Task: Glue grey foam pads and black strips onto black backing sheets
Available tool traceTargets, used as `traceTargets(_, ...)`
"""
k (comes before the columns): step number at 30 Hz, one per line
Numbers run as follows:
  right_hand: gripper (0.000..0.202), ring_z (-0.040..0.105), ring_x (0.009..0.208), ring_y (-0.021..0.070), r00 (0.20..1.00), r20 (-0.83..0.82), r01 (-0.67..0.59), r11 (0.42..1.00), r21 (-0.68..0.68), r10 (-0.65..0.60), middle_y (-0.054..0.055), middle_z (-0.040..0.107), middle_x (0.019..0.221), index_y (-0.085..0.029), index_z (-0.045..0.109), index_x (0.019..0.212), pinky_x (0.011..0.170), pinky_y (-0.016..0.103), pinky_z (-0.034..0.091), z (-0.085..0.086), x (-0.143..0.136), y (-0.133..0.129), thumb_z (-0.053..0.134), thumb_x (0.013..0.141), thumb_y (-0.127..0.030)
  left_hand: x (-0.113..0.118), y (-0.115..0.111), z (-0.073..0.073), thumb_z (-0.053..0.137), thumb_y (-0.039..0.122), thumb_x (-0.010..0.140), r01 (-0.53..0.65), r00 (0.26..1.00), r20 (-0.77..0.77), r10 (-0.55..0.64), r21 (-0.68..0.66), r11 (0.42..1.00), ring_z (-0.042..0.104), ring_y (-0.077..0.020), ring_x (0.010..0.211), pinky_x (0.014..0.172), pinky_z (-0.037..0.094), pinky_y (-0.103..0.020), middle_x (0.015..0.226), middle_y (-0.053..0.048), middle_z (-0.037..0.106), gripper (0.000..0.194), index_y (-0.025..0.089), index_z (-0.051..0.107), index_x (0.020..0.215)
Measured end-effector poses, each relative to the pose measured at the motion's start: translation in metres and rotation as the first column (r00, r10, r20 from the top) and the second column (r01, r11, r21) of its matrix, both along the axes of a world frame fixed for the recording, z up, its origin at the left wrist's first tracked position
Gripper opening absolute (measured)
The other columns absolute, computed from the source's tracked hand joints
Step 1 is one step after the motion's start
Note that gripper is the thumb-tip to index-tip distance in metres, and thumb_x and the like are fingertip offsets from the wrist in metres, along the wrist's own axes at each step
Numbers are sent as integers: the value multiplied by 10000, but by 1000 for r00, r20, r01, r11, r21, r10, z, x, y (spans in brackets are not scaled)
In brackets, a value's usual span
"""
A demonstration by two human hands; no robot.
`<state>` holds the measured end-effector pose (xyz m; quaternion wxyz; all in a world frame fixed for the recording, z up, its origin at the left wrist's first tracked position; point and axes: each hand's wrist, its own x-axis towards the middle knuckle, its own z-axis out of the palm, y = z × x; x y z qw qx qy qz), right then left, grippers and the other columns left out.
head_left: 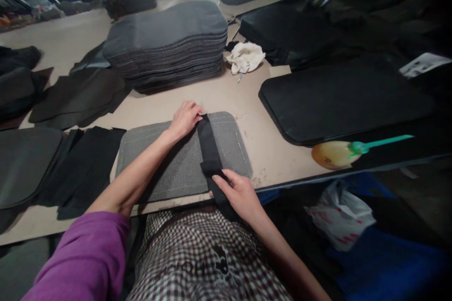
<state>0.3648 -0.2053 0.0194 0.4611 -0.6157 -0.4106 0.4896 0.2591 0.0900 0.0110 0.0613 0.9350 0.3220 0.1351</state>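
A grey panel with rounded corners (169, 164) lies flat in front of me, pale lines running near its edges. Across it, from far edge to near edge, runs a black fabric strip (209, 143), folded over near its lower part. At the panel's far edge, my left hand (187, 117) pinches the strip's upper end. My right hand (238, 193) grips the lower part by the near edge, thumb on top, and the loose end hangs below the table edge.
Behind the panel stands a tall stack of grey panels (169, 33). Black fabric pieces (88, 169) lie on the left. To the right are a black panel stack (339, 99), a squeeze bottle with green nozzle (332, 154) and a crumpled white cloth (247, 56). A plastic bag (342, 216) sits below the table.
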Motion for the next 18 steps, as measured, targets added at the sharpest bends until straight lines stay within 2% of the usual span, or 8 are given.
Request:
traceTargets(2, 287, 747, 752, 216, 998, -61, 18, 999, -38, -20, 12, 761, 851, -222, 743, 1000, 651, 285, 571, -1, 1, -1, 638, 984, -489, 1, -4, 0, 597, 259, 1013, 39, 997, -72, -35, 51, 998, 567, -288, 1193, 946, 472, -406, 1171, -113, 691, 156, 219, 725, 1093)
traceTargets(5, 322, 755, 721, 227, 985, -166, 36, 995, -93, -51, 14, 750, 836, -213, 727, 1001, 588, 281, 572, -2, 2, -1, 692, 937, -527, 3, -13, 0, 441, 248, 1078, 87, 981, -179, -70, 90, 992, 577, -287, 1167, 948, 456, -418, 1085, -123, 704, 288, 201, 723, 1048)
traceTargets(8, 350, 752, 678, 231, 974, -220, 33, 991, -127, -60, 16, 739, 801, -204, 710, 972, 543, 275, 566, -2, 2, -2, 728, 899, -546, 1, -29, 4, 398, 289, 1093, 97, 974, -217, -68, 124, 988, 577, -301, 1166, 956, 449, -435, 1062, -145, 710, 347, 169, 720, 1044)
traceTargets(13, 341, 753, 662, 242, 986, -160, 20, 990, -142, -43, 23, 743, 787, -211, 701, 948, 509, 275, 560, -4, -3, -2, 719, 891, -546, -8, -55, 8, 478, 410, 1066, 70, 981, -188, -48, 117, 991, 553, -350, 1199, 967, 454, -479, 1143, -187, 707, 371, 132, 696, 1179)
traceTargets(18, 302, 756, 676, 243, 1000, -20, 19, 993, -113, -22, 26, 743, 795, -219, 695, 930, 530, 280, 560, -7, -8, -2, 667, 936, -520, -14, -62, 4, 489, 439, 1059, 64, 985, -163, -47, 101, 993, 532, -366, 1231, 951, 477, -476, 1243, -201, 680, 427, 121, 655, 1290)
